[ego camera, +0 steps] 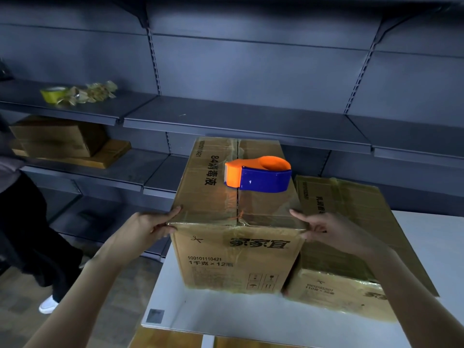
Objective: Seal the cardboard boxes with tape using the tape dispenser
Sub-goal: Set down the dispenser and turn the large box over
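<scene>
A tall cardboard box [236, 257] with printed characters stands on a white table [251, 312]. Clear tape runs along its top seam. An orange and blue tape dispenser [258, 175] lies on the box's lid, toward the far side. My left hand [150, 226] holds the box's near left top corner, thumb on the lid and fingers down the side. My right hand [319, 226] holds the near right top corner in the same way. A lower, wider cardboard box [351, 247] sits right beside the tall one, partly behind my right forearm.
Dark metal shelving [246, 121] stands behind the table. On its upper left shelf lie a yellow tape roll [52, 94] and crumpled tape scraps [93, 92]. Another carton [57, 136] sits on flattened cardboard lower left. A person's legs [27, 234] stand at the left edge.
</scene>
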A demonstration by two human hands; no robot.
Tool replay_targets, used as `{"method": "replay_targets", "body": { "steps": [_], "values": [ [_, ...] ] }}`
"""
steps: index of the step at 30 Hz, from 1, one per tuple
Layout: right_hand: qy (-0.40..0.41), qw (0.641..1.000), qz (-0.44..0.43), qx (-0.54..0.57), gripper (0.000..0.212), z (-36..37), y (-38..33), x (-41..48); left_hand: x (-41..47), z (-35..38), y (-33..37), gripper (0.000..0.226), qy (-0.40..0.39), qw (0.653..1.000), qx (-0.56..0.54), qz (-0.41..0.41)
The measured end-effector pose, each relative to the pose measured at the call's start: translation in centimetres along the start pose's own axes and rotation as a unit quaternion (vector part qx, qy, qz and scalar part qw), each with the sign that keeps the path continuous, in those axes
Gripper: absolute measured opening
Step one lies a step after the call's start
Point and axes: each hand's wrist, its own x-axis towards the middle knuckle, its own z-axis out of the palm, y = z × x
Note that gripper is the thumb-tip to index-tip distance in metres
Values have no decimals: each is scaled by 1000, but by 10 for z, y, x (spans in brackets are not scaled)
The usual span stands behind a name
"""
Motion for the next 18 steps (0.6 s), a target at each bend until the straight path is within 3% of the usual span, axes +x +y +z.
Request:
{"method": "replay_targets", "body": {
  "steps": [5, 9, 15, 18],
  "values": [
    [33, 999, -13, 28, 53, 7, 3, -3, -1, 2, -5, 55, 21, 997, -65, -27],
    [20, 999, -17, 20, 53, 5, 2, 1, 0, -2, 1, 51, 46, 997, 58, 28],
    [-12, 997, 30, -69, 52, -4, -12, 4, 6, -10, 28, 42, 16, 969, 226, -100],
    [57, 984, 12, -170, 41, -6, -34, 14, 28, -11, 51, 67, 17, 936, 339, -95]
  ]
}}
